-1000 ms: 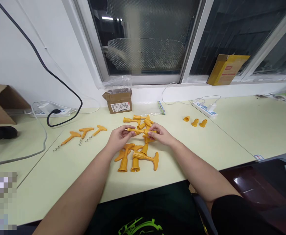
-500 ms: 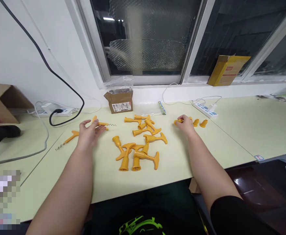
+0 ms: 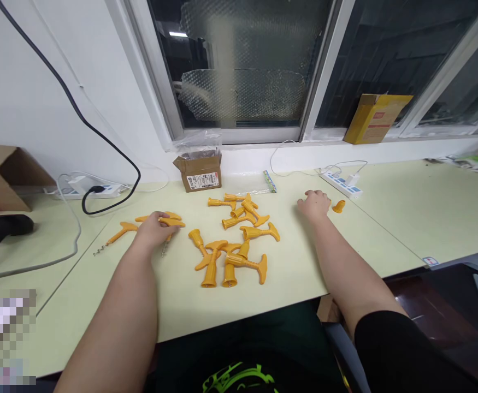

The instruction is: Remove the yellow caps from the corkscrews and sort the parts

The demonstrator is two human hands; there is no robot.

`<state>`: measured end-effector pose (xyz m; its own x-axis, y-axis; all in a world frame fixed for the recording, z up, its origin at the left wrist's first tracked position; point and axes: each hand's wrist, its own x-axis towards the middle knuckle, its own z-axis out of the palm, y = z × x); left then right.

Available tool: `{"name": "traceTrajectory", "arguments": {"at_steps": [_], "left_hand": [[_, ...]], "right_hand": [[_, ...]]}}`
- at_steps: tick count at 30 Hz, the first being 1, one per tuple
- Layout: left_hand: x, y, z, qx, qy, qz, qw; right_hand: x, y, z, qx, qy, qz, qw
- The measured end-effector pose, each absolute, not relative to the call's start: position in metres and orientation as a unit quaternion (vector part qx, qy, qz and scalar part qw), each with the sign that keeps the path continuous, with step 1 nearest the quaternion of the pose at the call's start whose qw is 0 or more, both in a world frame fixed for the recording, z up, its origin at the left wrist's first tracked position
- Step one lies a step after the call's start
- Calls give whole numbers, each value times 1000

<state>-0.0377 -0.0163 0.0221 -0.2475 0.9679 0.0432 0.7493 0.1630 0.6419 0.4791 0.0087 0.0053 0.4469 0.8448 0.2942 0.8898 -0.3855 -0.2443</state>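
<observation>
My left hand [image 3: 152, 230] is closed on the handle of a yellow corkscrew [image 3: 172, 222], whose metal spiral points down towards the table. Beside that hand lies another yellow corkscrew [image 3: 119, 233] with its spiral bare, and a further yellow handle shows just behind the fingers. My right hand [image 3: 314, 206] is palm down at the right, its fingers curled over the table; whatever they grip is hidden beneath them. A short yellow sleeve [image 3: 339, 206] stands just right of it, and a sliver of yellow shows at the hand's edge. Between my hands lie several sleeved yellow corkscrews [image 3: 255, 232].
A small open carton [image 3: 200, 172] and a clear plastic bag [image 3: 249, 184] are by the wall. Power strips [image 3: 341, 183] with cables lie at the back. A yellow box [image 3: 378, 119] leans at the window, and a larger carton [image 3: 3, 177] is at far left.
My left hand has lowered nearer the table, and its corkscrew has turned from pointing right to pointing down. My right hand has shifted slightly right, covering sleeves that showed before.
</observation>
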Motion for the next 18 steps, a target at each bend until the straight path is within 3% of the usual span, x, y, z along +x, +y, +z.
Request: {"name": "traceTrajectory", "arguments": {"at_steps": [8, 18], "left_hand": [[-39, -15, 21, 603, 768, 187, 113], [-36, -13, 16, 632, 746, 176, 113]], "right_hand": [[496, 48, 24, -825, -558, -48, -73], [495, 71, 24, -802, -593, 8, -73]]}}
